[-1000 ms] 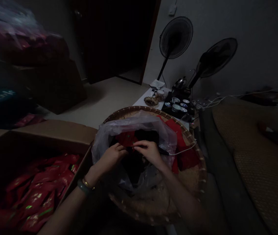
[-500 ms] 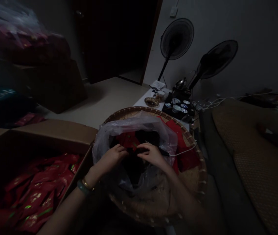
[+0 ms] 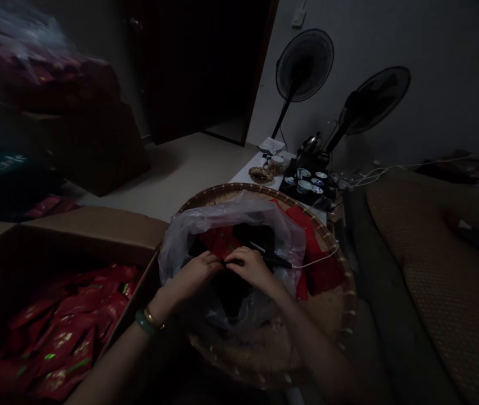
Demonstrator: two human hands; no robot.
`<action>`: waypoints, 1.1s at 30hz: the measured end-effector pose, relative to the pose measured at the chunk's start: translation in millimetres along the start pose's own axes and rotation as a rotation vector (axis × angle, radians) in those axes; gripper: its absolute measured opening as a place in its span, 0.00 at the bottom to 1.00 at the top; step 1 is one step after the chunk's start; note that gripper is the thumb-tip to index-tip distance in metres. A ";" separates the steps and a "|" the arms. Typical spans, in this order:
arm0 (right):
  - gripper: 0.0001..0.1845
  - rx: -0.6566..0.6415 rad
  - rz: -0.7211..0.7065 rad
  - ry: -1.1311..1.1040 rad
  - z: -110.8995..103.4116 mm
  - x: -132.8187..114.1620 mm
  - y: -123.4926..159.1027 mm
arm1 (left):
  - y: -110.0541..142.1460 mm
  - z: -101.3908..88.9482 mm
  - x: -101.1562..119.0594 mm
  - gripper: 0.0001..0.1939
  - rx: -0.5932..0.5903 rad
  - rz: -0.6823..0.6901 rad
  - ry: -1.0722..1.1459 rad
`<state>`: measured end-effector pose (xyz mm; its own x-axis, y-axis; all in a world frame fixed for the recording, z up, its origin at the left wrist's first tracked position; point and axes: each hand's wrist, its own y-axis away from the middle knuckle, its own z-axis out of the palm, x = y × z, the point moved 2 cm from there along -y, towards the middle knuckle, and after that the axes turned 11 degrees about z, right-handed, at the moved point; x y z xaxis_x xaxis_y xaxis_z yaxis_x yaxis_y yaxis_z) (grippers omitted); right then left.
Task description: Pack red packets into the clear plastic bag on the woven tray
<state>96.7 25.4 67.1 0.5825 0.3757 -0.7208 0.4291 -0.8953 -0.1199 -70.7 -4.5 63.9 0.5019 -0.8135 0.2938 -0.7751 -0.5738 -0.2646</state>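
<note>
Both my hands meet over the open mouth of a clear plastic bag [image 3: 189, 236] that lies in a round woven tray [image 3: 340, 315]. My left hand [image 3: 191, 275], with bangles at the wrist, has its fingers curled and pinched against my right hand [image 3: 250, 265]. Between them they pinch a red packet [image 3: 221, 241] at its lower edge. A dark slim tool [image 3: 271, 257] sticks out to the right from under my right hand. The bag's inside is dark and holds a dark loose mass I cannot make out.
A cardboard box [image 3: 96, 228] at the left holds several red packets [image 3: 66, 332]. More red packets [image 3: 319, 253] lie on the tray's right side. Beyond stand a tea set [image 3: 307, 183], two floor fans [image 3: 304, 64] and a dark doorway. A woven mat [image 3: 446, 270] is at the right.
My hands have stayed over the bag; the right hand drew slightly left toward the left hand, so the fingertips now meet. The dark tool shows more clearly.
</note>
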 end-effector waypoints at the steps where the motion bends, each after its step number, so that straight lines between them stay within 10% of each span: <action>1: 0.05 0.020 -0.006 0.013 -0.4 -1.1 0.6 | -0.3 0.9 0.0 0.08 -0.004 0.003 -0.002; 21: 0.05 -0.152 -0.002 0.583 2.5 -1.7 11.1 | 4.1 3.0 -1.0 0.08 0.172 -0.039 -0.004; 33: 0.13 -0.108 -0.009 0.518 -0.6 -0.8 12.5 | -2.8 12.0 -3.6 0.07 0.143 -0.111 0.197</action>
<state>102.1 14.0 66.6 0.8313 0.4773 -0.2849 0.4888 -0.8717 -0.0339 -65.8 -1.1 52.5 0.4856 -0.7185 0.4979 -0.6503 -0.6776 -0.3436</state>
